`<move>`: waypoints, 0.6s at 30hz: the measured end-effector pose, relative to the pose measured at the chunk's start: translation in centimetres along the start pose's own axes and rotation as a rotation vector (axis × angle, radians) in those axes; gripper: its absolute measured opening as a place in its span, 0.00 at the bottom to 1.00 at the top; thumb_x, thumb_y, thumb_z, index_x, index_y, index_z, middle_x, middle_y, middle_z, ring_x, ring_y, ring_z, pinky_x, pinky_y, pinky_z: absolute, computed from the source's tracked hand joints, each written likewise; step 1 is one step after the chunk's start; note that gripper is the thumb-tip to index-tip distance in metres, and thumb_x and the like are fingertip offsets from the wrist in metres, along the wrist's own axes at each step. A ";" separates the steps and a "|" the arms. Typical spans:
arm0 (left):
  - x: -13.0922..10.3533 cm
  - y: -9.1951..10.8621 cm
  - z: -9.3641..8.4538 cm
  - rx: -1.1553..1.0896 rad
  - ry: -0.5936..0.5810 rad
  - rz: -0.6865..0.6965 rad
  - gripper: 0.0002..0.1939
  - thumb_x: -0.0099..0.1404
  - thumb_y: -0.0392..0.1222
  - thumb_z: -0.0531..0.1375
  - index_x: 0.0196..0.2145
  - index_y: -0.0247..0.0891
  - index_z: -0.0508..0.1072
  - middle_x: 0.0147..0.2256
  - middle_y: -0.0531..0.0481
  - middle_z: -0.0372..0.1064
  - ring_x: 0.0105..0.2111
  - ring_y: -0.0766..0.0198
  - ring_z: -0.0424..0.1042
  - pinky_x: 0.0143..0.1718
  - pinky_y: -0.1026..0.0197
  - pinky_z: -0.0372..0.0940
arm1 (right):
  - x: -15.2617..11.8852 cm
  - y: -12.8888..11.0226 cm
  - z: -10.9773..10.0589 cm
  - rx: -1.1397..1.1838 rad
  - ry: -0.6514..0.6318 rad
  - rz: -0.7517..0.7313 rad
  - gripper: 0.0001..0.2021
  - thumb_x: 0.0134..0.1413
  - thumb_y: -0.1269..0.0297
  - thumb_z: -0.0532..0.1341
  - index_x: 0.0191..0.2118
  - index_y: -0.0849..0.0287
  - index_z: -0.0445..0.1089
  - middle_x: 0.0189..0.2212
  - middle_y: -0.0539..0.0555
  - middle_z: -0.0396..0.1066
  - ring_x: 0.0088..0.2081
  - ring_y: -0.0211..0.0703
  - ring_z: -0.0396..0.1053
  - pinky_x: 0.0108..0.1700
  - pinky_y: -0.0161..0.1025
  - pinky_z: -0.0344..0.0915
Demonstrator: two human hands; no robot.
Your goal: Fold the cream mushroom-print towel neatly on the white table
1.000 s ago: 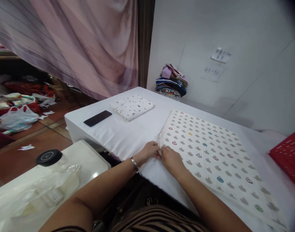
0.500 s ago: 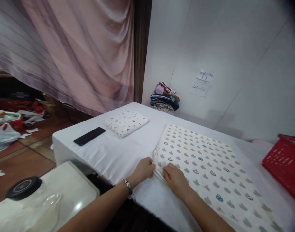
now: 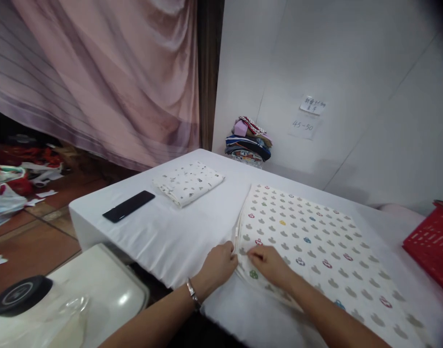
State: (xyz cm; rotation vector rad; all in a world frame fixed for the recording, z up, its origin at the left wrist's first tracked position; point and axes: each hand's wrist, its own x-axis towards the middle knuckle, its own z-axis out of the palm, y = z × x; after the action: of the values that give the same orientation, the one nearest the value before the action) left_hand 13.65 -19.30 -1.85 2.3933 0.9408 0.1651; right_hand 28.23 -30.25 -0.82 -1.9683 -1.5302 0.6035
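Observation:
A cream cloth point(image 3: 337, 246) with grey and coloured bunny prints lies in flat layers over the right part of the white-covered table point(image 3: 192, 232). My left hand point(image 3: 220, 263), with a silver bracelet on its wrist, pinches the near left corner of this cloth. Just right of it, my right hand point(image 3: 266, 261) rests on the cloth with its fingers curled together; whether fabric is between them is hard to see. Farther left lies a folded white cloth point(image 3: 192, 182) with small dark prints, beside a black phone point(image 3: 129, 206).
A red basket point(image 3: 431, 244) stands at the right edge. Stacked folded fabrics point(image 3: 247, 142) sit by the wall behind the table. At the lower left is a white surface point(image 3: 116, 285) bearing a black round object point(image 3: 21, 294) and clear plastic. A pink curtain point(image 3: 145, 87) hangs behind.
The cloth's near edge now lies flatter, showing a green print by my hands. My right hand has shifted slightly right, and my left hand stays at the corner. The camera view has shifted a little.

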 end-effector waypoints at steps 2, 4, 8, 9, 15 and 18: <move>-0.2 0.3 0.2 0.052 0.003 0.026 0.06 0.60 0.39 0.50 0.32 0.38 0.66 0.29 0.45 0.71 0.30 0.56 0.70 0.29 0.60 0.54 | 1.9 0.1 -0.5 0.198 0.023 0.183 0.09 0.56 0.64 0.51 0.27 0.58 0.64 0.23 0.48 0.67 0.23 0.36 0.66 0.24 0.32 0.61; -0.4 0.6 0.4 0.045 0.001 0.052 0.07 0.62 0.40 0.49 0.35 0.39 0.66 0.30 0.44 0.71 0.31 0.55 0.70 0.30 0.59 0.55 | 3.6 -0.1 -0.5 0.337 -0.027 0.321 0.09 0.56 0.58 0.53 0.31 0.57 0.62 0.22 0.47 0.67 0.18 0.35 0.64 0.18 0.31 0.58; -0.8 0.8 1.1 -0.068 -0.019 0.127 0.09 0.62 0.40 0.49 0.37 0.41 0.67 0.34 0.42 0.72 0.33 0.52 0.71 0.33 0.55 0.56 | 5.2 -0.5 0.8 0.427 -0.137 0.416 0.11 0.53 0.54 0.57 0.32 0.56 0.58 0.16 0.45 0.65 0.15 0.37 0.64 0.15 0.31 0.58; -0.9 0.8 1.2 -0.096 -0.031 0.152 0.09 0.62 0.39 0.49 0.37 0.42 0.68 0.35 0.42 0.73 0.34 0.52 0.71 0.33 0.55 0.56 | 5.3 -0.5 1.2 0.440 -0.139 0.425 0.11 0.52 0.55 0.57 0.31 0.56 0.57 0.15 0.45 0.64 0.15 0.38 0.64 0.15 0.32 0.58; 0.7 -0.2 -0.5 -0.333 -0.136 0.145 0.09 0.61 0.45 0.53 0.31 0.42 0.71 0.27 0.51 0.72 0.27 0.61 0.69 0.28 0.62 0.57 | 4.6 0.4 1.8 0.547 -0.084 0.451 0.06 0.48 0.64 0.56 0.29 0.56 0.55 0.16 0.43 0.63 0.14 0.36 0.64 0.14 0.31 0.58; 4.5 -1.0 -2.0 -0.421 -0.131 0.059 0.14 0.61 0.48 0.53 0.25 0.38 0.70 0.21 0.53 0.68 0.23 0.65 0.67 0.25 0.65 0.57 | 4.2 0.6 1.6 0.633 -0.102 0.468 0.06 0.50 0.63 0.54 0.34 0.57 0.58 0.17 0.43 0.65 0.14 0.35 0.63 0.15 0.30 0.59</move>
State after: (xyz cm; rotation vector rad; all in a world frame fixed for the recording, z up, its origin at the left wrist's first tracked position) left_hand 15.82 -14.82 -1.14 2.0166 0.6955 0.2042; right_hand 28.65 -25.99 -2.46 -1.7883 -0.7665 1.2239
